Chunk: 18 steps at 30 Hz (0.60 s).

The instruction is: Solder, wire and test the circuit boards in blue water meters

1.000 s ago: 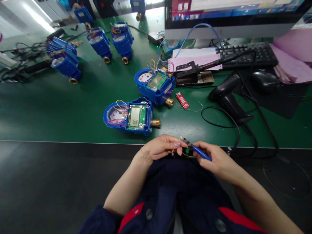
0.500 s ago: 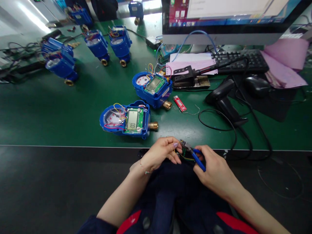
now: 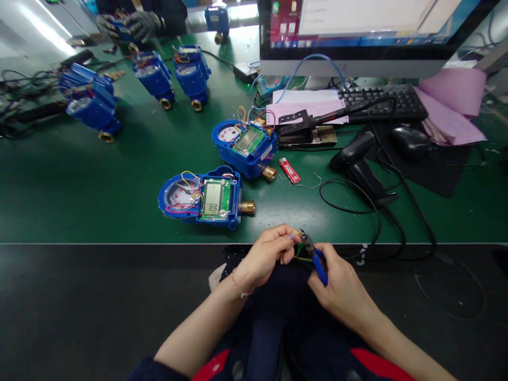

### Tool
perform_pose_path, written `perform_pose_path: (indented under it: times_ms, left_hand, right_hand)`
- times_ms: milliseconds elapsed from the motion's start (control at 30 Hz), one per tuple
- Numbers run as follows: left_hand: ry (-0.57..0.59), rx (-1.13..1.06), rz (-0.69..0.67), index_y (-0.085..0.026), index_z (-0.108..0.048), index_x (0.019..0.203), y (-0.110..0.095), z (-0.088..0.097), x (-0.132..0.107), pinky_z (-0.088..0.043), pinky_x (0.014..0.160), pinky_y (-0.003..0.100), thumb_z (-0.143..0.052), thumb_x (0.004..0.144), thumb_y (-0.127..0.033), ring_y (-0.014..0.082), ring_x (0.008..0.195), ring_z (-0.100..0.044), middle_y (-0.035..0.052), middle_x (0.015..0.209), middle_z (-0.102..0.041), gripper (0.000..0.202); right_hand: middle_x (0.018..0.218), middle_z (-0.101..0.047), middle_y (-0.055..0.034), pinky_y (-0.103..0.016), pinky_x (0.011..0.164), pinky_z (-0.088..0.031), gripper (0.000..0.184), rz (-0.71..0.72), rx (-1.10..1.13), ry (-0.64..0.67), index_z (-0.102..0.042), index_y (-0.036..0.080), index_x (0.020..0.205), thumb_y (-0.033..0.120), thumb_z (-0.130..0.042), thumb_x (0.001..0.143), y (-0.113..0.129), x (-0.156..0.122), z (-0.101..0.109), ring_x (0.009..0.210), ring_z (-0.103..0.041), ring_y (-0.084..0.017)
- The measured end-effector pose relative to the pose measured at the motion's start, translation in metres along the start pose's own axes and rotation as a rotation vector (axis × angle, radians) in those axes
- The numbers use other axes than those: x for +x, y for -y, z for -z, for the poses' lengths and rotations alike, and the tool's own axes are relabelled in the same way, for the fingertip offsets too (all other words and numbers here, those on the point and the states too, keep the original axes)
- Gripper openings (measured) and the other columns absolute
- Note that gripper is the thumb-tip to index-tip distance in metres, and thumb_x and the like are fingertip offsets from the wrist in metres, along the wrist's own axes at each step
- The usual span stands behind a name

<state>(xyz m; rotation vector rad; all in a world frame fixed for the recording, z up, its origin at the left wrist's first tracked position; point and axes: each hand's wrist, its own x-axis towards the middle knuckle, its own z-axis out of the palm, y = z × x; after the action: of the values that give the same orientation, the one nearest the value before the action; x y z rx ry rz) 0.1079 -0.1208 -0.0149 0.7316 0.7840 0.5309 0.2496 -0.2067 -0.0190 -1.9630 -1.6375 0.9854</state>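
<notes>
Just off the table's front edge, my left hand (image 3: 278, 247) pinches a thin yellow wire (image 3: 296, 233) between thumb and fingers. Blue-handled cutting pliers (image 3: 316, 261) are gripped in my right hand (image 3: 335, 270), their jaws at the wire's end beside my left fingertips. Whether the jaws touch the wire I cannot tell. More green and yellow wire hangs below the pliers. Left of my hands lies an opened blue water meter (image 3: 200, 198) with a green circuit board, a small display and a brass fitting. A second opened blue meter (image 3: 248, 143) lies behind it.
A red-and-white packet (image 3: 289, 171) and solder wire lie near the soldering iron stand (image 3: 296, 127). On the right are a barcode scanner (image 3: 363, 166), its looped cable, a mouse and a keyboard. Several blue meters stand back left. A co-worker's gloved hands (image 3: 138, 26) hold a blue part.
My left fingers have closed from a looser spread onto the wire. The pliers have tilted more upright at the wire's end. The co-worker's gloved hands have come into view.
</notes>
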Motion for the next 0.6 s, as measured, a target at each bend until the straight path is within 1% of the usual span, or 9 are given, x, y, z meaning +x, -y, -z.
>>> perform_pose_path:
  times_ms: [67, 167, 233, 333, 400, 467, 533, 600]
  left_hand:
    - [-0.026, 0.061, -0.073, -0.014, -0.054, 0.068, 0.003, -0.002, 0.000, -0.018, 0.045, 0.022, -0.055, 0.079, -0.039, 0.0055, 0.041, -0.029, -0.0055, 0.046, -0.036, 0.028]
    - [-0.092, 0.089, -0.149, -0.017, -0.045, 0.060, 0.012, -0.008, 0.001, -0.019, 0.046, 0.023, -0.051, 0.083, -0.041, 0.0064, 0.042, -0.028, -0.0053, 0.047, -0.036, 0.034]
    - [-0.169, 0.044, -0.201, -0.018, -0.040, 0.059, 0.018, -0.013, 0.003, -0.021, 0.045, 0.023, -0.050, 0.084, -0.039, 0.0069, 0.042, -0.028, -0.0057, 0.047, -0.035, 0.034]
    - [-0.325, -0.021, -0.292, -0.019, -0.036, 0.057, 0.023, -0.022, 0.008, -0.019, 0.042, 0.023, -0.052, 0.082, -0.039, 0.0071, 0.042, -0.023, -0.0067, 0.047, -0.030, 0.035]
    - [-0.431, 0.005, -0.374, -0.019, -0.033, 0.054, 0.022, -0.027, 0.012, -0.018, 0.042, 0.022, -0.054, 0.080, -0.040, 0.0069, 0.043, -0.021, -0.0069, 0.048, -0.028, 0.039]
    - [-0.502, 0.049, -0.450, -0.019, -0.031, 0.052, 0.018, -0.029, 0.014, -0.019, 0.043, 0.022, -0.056, 0.079, -0.040, 0.0068, 0.045, -0.020, -0.0068, 0.050, -0.025, 0.042]
    - [-0.528, 0.067, -0.478, -0.019, -0.029, 0.051, 0.014, -0.030, 0.017, -0.020, 0.043, 0.022, -0.057, 0.078, -0.039, 0.0066, 0.046, -0.020, -0.0068, 0.049, -0.024, 0.043]
    - [-0.522, 0.047, -0.464, -0.019, -0.030, 0.051, 0.010, -0.030, 0.019, -0.020, 0.043, 0.021, -0.058, 0.076, -0.038, 0.0060, 0.045, -0.022, -0.0071, 0.048, -0.025, 0.043]
  right_hand:
    - [0.083, -0.056, -0.0044, -0.032, 0.071, -0.042, 0.023, 0.004, 0.041, 0.029, -0.043, 0.019, 0.096, 0.020, -0.043, 0.073, 0.002, -0.001, 0.001, 0.073, -0.054, -0.018]
    - [0.080, -0.054, -0.0025, -0.030, 0.069, -0.040, 0.020, 0.029, 0.115, 0.066, -0.044, 0.019, 0.093, 0.019, -0.043, 0.072, 0.006, -0.002, -0.003, 0.072, -0.052, -0.016]
    - [0.074, -0.050, -0.0002, -0.028, 0.065, -0.038, 0.016, 0.045, 0.202, 0.077, -0.043, 0.020, 0.087, 0.019, -0.042, 0.071, 0.011, -0.003, -0.008, 0.067, -0.048, -0.015]
    - [0.066, -0.043, 0.0025, -0.026, 0.057, -0.035, 0.010, 0.042, 0.451, 0.064, -0.040, 0.020, 0.077, 0.020, -0.042, 0.067, 0.021, -0.001, -0.020, 0.060, -0.040, -0.012]
    - [0.064, -0.040, 0.0034, -0.025, 0.054, -0.033, 0.013, 0.005, 0.647, 0.054, -0.039, 0.020, 0.073, 0.023, -0.044, 0.062, 0.030, 0.002, -0.026, 0.058, -0.035, -0.011]
    - [0.063, -0.037, 0.0045, -0.024, 0.052, -0.031, 0.018, -0.060, 0.813, 0.055, -0.039, 0.020, 0.072, 0.023, -0.046, 0.056, 0.037, 0.006, -0.028, 0.058, -0.032, -0.010]
    - [0.062, -0.036, 0.0053, -0.023, 0.050, -0.027, 0.023, -0.123, 0.946, 0.058, -0.039, 0.020, 0.073, 0.021, -0.047, 0.052, 0.041, 0.009, -0.029, 0.057, -0.029, -0.009]
    - [0.064, -0.035, 0.0051, -0.023, 0.049, -0.026, 0.025, -0.161, 1.040, 0.060, -0.040, 0.019, 0.073, 0.018, -0.048, 0.049, 0.043, 0.012, -0.030, 0.057, -0.028, -0.009]
